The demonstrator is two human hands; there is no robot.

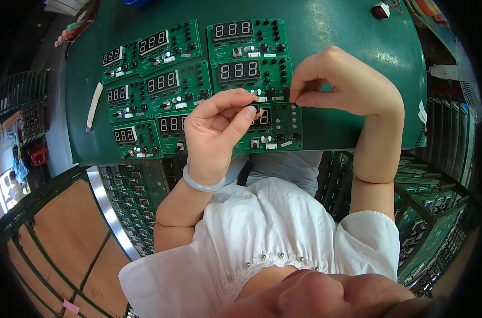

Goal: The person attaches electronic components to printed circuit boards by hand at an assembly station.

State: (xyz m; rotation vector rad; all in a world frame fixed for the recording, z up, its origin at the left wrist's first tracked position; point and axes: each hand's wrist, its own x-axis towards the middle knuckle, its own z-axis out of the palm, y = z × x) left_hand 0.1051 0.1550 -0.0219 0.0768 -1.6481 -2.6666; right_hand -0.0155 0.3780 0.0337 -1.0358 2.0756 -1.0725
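Several green circuit boards with three-digit displays lie in rows on the table. My left hand (212,124), with a pale bangle (201,182) at its wrist, pinches a small black part (255,107) between thumb and fingers above the nearest right-hand board (298,140). It hides some of that board's display. My right hand (331,79) comes in from the right, thumb and fingertips pressed together at that board's upper right corner. Whatever those fingertips hold is too small to make out. Pale round posts (294,120) show just below them; the board behind (239,70) carries black round caps there.
The green table (357,42) has a strip of pale tape (95,106) on its left. A small red-and-black switch with wires (380,10) lies at the far right. Racks with more boards (127,206) stand below the near edge on both sides.
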